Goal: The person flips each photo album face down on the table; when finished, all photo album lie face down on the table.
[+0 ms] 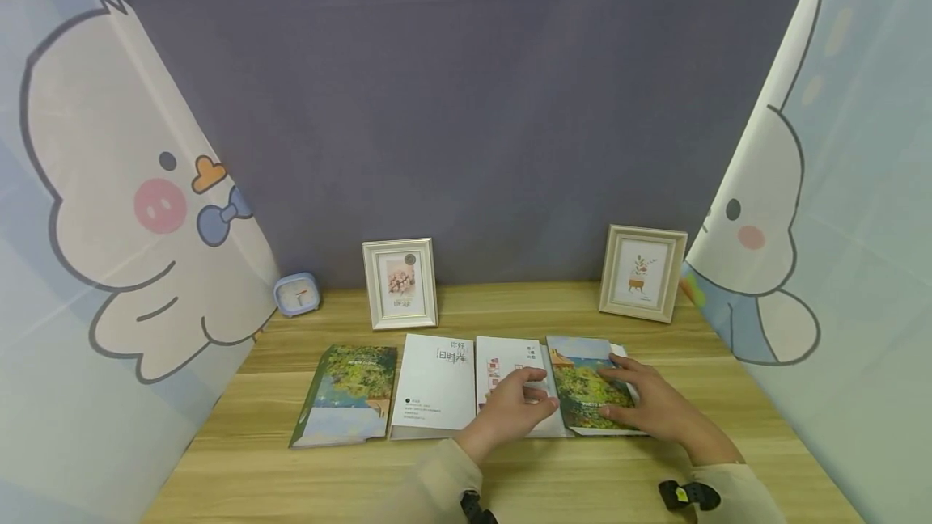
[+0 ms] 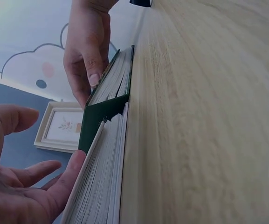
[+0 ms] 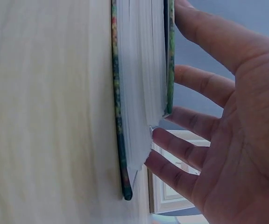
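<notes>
My right hand [image 1: 655, 403] lies with fingers spread on the cover of a green illustrated photo album [image 1: 590, 386], at the right of a row of books. In the right wrist view, fingertips touch the upper cover of this album [image 3: 141, 70], whose page edges show. My left hand [image 1: 510, 411] is over a white book with red pictures [image 1: 502, 354], fingers loosely bent and nothing between them. In the left wrist view, one finger touches the white book's edge [image 2: 99, 177]. Left of it lie a plain white book [image 1: 435, 382] and another green album [image 1: 349, 395].
A white photo frame [image 1: 400, 285] and a cream frame [image 1: 643, 274] stand behind the books. At the back left corner is a small blue clock [image 1: 297, 294]. A grey curtain [image 1: 466, 120] hangs behind the wooden table [image 1: 524, 492], with cartoon-printed cloths at both sides.
</notes>
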The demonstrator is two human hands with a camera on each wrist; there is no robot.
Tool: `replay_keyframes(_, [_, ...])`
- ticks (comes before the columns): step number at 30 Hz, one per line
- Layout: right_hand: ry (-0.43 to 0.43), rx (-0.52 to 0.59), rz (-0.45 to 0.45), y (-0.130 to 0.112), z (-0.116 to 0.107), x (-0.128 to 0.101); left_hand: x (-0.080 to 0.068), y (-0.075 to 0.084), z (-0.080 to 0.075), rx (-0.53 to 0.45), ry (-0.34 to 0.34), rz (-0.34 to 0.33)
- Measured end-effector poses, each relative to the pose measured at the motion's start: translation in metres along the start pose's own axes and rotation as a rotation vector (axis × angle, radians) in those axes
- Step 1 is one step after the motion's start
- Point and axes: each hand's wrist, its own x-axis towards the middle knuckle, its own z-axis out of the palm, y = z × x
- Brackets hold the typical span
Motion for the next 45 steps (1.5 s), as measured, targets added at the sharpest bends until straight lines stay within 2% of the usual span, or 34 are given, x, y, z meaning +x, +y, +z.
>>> replay_keyframes(6, [-0.001, 0.006, -0.005, -0.001, -0.001, 0.0, 0.0, 0.006, 0.003, 0.05, -0.003, -0.013])
replay_keyframes(13, [0.001, 0.009, -0.017, 0.0, -0.001, 0.0, 0.004, 0.008, 0.008, 0.048, -0.027, -0.042])
replay_keyframes(17, [0.006, 0.019, -0.021, 0.001, 0.0, 0.001, 0.004, 0.008, 0.012, 0.037, -0.046, -0.026])
replay_keyframes(23, [0.003, 0.025, -0.009, 0.003, 0.002, 0.001, 0.002, 0.005, 0.017, -0.014, -0.059, 0.008])
replay_keyframes(33, [0.027, 0.049, -0.016, 0.001, 0.003, 0.0, 0.001, -0.001, 0.021, -0.115, -0.022, 0.043])
replay_keyframes(39, [0.06, 0.083, -0.041, -0.004, 0.006, -0.001, 0.0, 0.0, 0.023, -0.127, -0.006, 0.085])
replay_keyframes(45, [0.066, 0.102, -0.054, -0.01, 0.01, 0.0, -0.002, 0.001, 0.026, -0.165, 0.01, 0.077])
